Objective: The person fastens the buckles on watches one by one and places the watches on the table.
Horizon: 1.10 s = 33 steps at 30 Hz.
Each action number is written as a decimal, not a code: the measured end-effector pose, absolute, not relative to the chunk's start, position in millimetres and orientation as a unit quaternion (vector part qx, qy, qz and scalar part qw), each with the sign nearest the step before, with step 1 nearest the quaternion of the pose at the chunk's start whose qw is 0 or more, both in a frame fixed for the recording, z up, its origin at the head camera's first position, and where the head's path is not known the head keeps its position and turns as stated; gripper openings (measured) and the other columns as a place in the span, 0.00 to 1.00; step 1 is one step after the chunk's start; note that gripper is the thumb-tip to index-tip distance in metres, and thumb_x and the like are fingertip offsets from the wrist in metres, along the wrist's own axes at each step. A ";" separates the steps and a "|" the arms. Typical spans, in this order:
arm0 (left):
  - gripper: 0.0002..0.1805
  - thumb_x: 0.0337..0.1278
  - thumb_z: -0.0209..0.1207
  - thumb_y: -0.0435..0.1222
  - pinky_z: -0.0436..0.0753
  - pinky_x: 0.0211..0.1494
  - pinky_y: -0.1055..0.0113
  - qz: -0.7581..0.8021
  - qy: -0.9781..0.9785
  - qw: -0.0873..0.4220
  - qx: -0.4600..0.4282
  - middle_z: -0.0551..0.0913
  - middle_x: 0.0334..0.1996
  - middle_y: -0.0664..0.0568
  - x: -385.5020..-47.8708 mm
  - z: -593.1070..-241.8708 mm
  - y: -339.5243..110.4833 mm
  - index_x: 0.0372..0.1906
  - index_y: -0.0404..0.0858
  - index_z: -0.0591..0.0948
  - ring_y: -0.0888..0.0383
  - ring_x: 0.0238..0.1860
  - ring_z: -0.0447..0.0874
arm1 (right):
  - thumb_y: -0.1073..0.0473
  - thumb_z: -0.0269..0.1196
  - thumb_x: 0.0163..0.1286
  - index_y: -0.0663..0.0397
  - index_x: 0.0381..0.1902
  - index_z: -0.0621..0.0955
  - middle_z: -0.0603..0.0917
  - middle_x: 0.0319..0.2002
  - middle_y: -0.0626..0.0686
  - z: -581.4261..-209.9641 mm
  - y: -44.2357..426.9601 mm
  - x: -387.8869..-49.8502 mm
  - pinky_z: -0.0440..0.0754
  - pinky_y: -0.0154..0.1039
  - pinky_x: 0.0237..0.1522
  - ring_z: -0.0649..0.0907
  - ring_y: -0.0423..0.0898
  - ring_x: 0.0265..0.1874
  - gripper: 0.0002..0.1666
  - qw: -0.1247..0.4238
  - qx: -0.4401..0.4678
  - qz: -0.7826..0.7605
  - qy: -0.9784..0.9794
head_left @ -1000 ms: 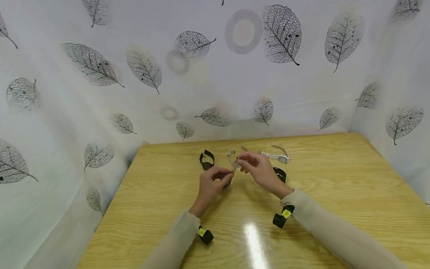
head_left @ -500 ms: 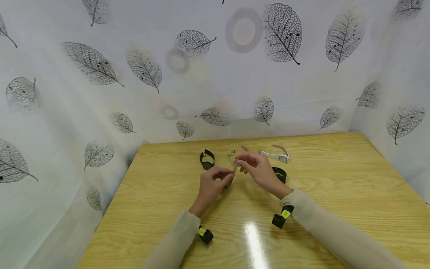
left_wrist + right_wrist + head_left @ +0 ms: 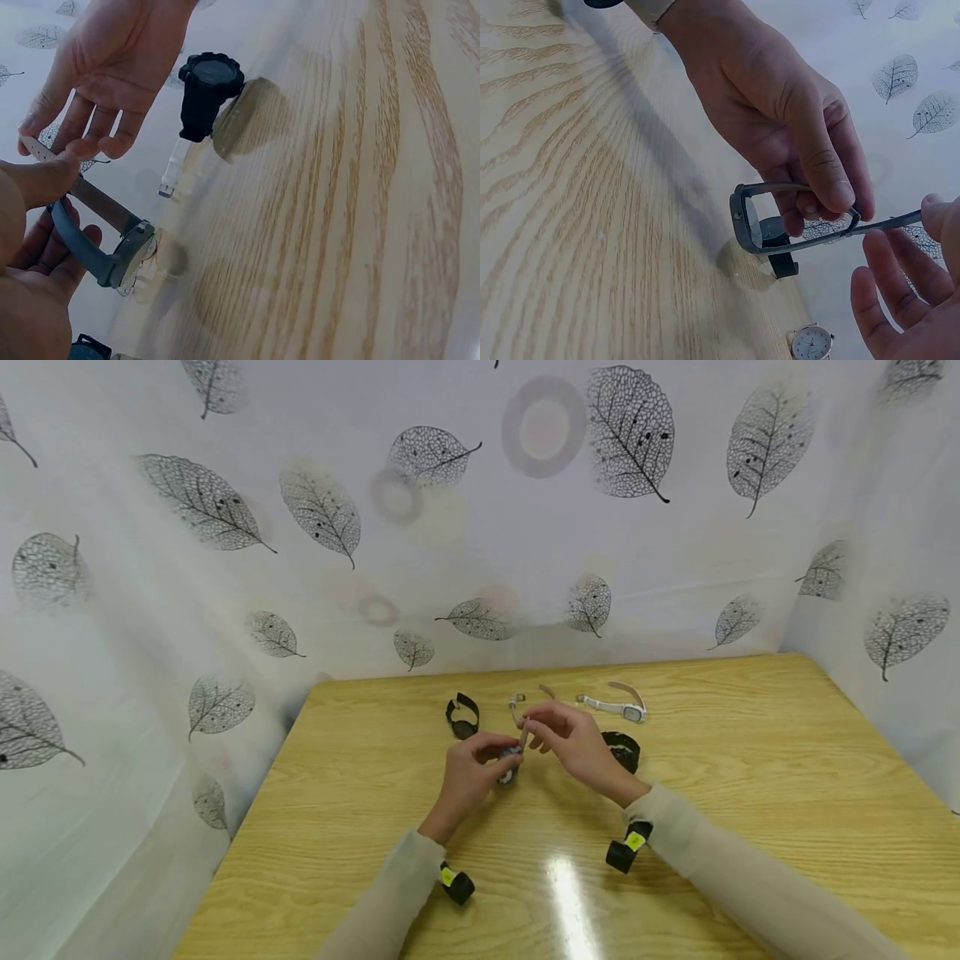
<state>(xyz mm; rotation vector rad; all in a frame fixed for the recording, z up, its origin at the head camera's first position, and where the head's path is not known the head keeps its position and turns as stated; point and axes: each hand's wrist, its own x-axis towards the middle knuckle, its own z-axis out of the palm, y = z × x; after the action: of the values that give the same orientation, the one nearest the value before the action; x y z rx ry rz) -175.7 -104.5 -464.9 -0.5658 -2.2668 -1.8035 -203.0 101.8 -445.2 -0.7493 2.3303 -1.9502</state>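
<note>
Between both hands is a wristwatch (image 3: 135,255) with a grey strap, its two strap halves brought together in a loop. My left hand (image 3: 471,775) pinches the strap between thumb and fingers. At the strap's pale, holed tip (image 3: 36,148), my right hand (image 3: 577,745) grips with thumb and fingertips. The watch case (image 3: 742,219) hangs at the far end of the loop, just above the table, face turned away in the right wrist view. Fingers partly hide where the strap halves meet.
On the wooden table (image 3: 337,810) lie a black watch (image 3: 462,720) at left, another black watch (image 3: 622,752) by my right wrist, and a white watch (image 3: 632,713) behind. A pale strap (image 3: 516,703) lies beyond my hands. A leaf-patterned curtain (image 3: 480,543) borders the table.
My right hand has shifted slightly left, and the strap piece between the hands stands more upright. More of the watch case shows beside my left fingers.
</note>
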 end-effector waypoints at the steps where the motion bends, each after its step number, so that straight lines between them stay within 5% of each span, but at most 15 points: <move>1: 0.10 0.58 0.69 0.24 0.87 0.50 0.48 -0.609 -0.765 0.089 -0.186 0.88 0.44 0.40 -175.4 -464.2 -104.3 0.46 0.29 0.87 0.42 0.43 0.89 | 0.55 0.59 0.81 0.54 0.58 0.82 0.87 0.50 0.61 -445.2 101.7 -203.0 0.86 0.58 0.41 0.87 0.55 0.40 0.15 0.010 -0.240 -0.628 0.740; 4: 0.12 0.58 0.69 0.23 0.87 0.51 0.48 -0.613 -0.767 0.082 -0.170 0.88 0.46 0.37 -177.8 -467.5 -104.6 0.48 0.27 0.86 0.39 0.45 0.88 | 0.55 0.58 0.81 0.51 0.58 0.81 0.88 0.50 0.59 -446.0 100.7 -202.9 0.86 0.60 0.41 0.87 0.55 0.40 0.13 0.015 -0.244 -0.635 0.733; 12: 0.14 0.57 0.74 0.32 0.88 0.43 0.70 -0.659 -0.738 0.081 -0.118 0.90 0.45 0.43 -177.1 -466.4 -107.3 0.48 0.33 0.89 0.48 0.44 0.89 | 0.56 0.60 0.79 0.49 0.58 0.81 0.88 0.49 0.55 -448.6 99.1 -201.3 0.86 0.60 0.40 0.87 0.54 0.38 0.14 0.005 -0.250 -0.641 0.726; 23: 0.14 0.54 0.74 0.27 0.89 0.46 0.66 -0.699 -0.691 0.109 -0.146 0.89 0.42 0.36 -175.5 -462.4 -105.5 0.45 0.27 0.86 0.55 0.40 0.89 | 0.60 0.64 0.76 0.60 0.55 0.85 0.88 0.45 0.62 -444.7 96.4 -194.3 0.87 0.54 0.37 0.85 0.55 0.35 0.14 -0.025 -0.211 -0.646 0.733; 33: 0.13 0.56 0.72 0.26 0.87 0.50 0.67 -0.684 -0.705 0.097 -0.161 0.87 0.44 0.36 -175.7 -457.5 -113.1 0.46 0.28 0.85 0.44 0.46 0.88 | 0.61 0.63 0.77 0.57 0.53 0.88 0.88 0.46 0.56 -433.0 98.6 -188.4 0.83 0.38 0.30 0.82 0.56 0.32 0.12 -0.042 -0.247 -0.578 0.777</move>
<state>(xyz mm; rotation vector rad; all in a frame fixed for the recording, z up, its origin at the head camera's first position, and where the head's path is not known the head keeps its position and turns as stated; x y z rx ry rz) -175.7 -113.1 -457.5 -0.4781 -2.0891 -2.0248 -188.4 98.6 -433.0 -0.7985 2.5073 -1.8650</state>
